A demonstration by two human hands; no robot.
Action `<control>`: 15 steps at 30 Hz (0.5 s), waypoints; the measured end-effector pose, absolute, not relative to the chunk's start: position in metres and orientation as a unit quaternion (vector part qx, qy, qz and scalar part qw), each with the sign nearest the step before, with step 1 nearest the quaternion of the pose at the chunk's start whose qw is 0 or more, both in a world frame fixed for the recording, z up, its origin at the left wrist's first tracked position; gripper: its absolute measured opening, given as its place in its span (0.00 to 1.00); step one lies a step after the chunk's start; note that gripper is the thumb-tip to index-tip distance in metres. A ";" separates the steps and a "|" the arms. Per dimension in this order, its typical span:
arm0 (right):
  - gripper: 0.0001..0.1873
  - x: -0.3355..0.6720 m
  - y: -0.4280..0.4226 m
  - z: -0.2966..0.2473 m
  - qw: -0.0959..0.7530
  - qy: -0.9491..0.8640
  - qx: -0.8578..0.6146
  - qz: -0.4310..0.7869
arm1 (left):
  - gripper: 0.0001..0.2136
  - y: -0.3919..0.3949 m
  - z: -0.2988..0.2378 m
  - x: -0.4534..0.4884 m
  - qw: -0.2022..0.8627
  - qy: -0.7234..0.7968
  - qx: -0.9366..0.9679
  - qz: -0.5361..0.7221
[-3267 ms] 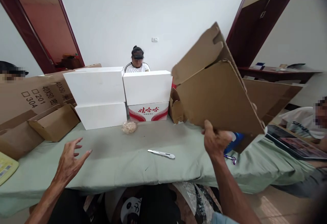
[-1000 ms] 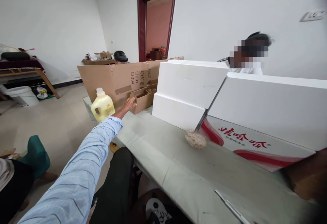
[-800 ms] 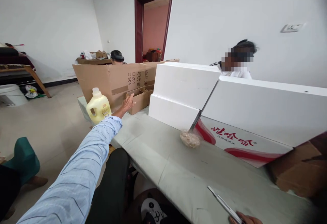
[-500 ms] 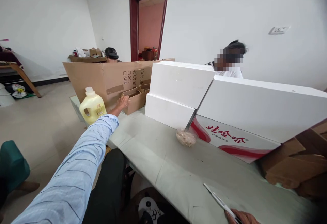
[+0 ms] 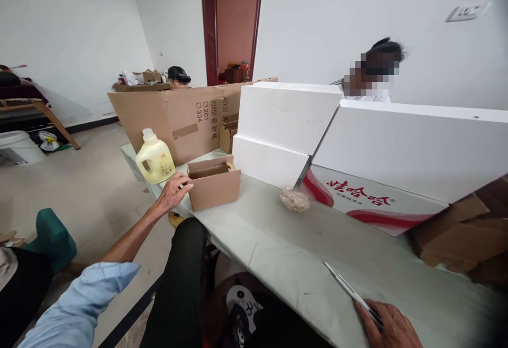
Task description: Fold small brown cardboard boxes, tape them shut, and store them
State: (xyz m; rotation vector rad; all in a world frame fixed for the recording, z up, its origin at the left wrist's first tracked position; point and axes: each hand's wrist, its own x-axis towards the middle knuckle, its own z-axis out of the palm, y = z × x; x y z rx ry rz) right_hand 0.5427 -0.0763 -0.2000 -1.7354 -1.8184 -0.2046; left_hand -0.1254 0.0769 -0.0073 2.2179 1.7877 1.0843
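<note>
My left hand (image 5: 175,190) has its fingers curled at the left edge of a small open-topped brown cardboard box (image 5: 214,189), which stands upright near the table's front edge. My right hand (image 5: 387,322) rests low on the green-grey cloth and is closed on a slim silver utility knife (image 5: 349,290), its pointed end facing forward and left. Just behind my left hand stands a jug of pale yellow liquid (image 5: 155,157). Between the hands, a clear plastic bag of small beige things (image 5: 295,199) lies against the white boxes.
Stacked white boxes (image 5: 289,115) and a red-printed white carton (image 5: 373,200) line the table's far side. A large brown carton (image 5: 159,110) is at the left, with another small box (image 5: 227,135) by it. Brown cardboard (image 5: 464,231) lies right. Two people are behind the boxes.
My left hand has drawn the small cardboard box toward me, away from the large carton, uncovering another small box behind. My right hand keeps the knife. The view has tilted slightly.
</note>
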 end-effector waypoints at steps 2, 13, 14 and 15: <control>0.24 0.537 -0.077 -0.194 0.304 -0.680 -0.663 -0.069 | 0.12 0.053 -0.012 -0.108 0.074 0.528 0.756 0.380; 0.30 0.524 -0.079 -0.173 0.300 -0.689 -0.654 -0.083 | 0.08 0.008 -0.005 -0.043 0.128 0.361 0.837 0.390; 0.31 0.520 -0.078 -0.171 0.303 -0.693 -0.649 -0.084 | 0.08 0.007 -0.003 -0.043 0.133 0.351 0.844 0.382; 0.31 0.514 -0.076 -0.167 0.308 -0.696 -0.643 -0.085 | 0.08 0.006 -0.001 -0.043 0.138 0.339 0.854 0.369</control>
